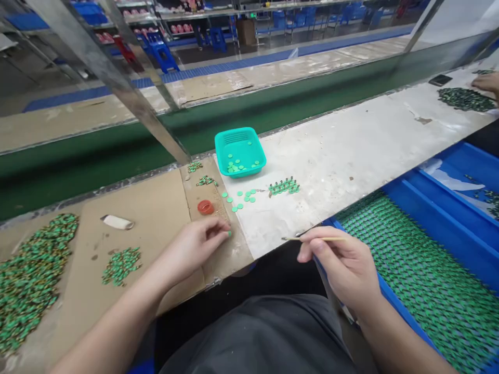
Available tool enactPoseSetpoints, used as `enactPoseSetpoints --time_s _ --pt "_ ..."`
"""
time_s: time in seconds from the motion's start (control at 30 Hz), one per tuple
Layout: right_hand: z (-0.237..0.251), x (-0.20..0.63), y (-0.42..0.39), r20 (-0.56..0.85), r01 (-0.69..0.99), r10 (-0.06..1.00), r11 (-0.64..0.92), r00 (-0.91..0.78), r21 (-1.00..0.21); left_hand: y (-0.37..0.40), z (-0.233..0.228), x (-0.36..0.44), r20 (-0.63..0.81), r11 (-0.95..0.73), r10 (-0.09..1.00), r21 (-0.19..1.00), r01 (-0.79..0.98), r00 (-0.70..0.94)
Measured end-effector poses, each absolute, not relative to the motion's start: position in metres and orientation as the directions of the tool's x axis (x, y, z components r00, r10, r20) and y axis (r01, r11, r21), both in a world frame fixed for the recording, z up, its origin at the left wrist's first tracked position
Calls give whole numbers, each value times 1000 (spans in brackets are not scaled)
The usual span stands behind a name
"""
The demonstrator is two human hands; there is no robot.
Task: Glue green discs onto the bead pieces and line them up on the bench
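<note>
Near left, by the red cap: left hand pinches a green piece.
Near right: right hand pinches a thin stick, tip leftward.
Stick grip: best light, tip steady.

Pale, even light brightens the table, leaving the space under the far shelves dim.
The wide lens stretches the left forearm near the bottom corner (background detail goes soft), while the right hand reads fairly sharp.
</note>
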State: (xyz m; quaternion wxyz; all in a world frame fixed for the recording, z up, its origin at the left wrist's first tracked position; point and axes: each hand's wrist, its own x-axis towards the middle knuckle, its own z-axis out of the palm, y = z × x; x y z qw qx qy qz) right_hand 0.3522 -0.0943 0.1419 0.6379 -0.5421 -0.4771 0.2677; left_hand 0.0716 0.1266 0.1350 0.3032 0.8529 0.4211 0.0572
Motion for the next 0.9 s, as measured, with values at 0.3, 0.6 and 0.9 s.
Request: enactPoseSetpoints --time_s 0.3,0.6,0.9 --pt "132 312 -6 528 603 848 444 -43 -663 92 101 9 161 -555 801 559 616 576" --pt "127 297 12 290 620 949 304 -127 -723 65 82 -2 499 -863 500 216 457 708" --pt "117 255 83 554 602 833 434 16 -670 60 72 -9 457 -858 513 243 453 726"
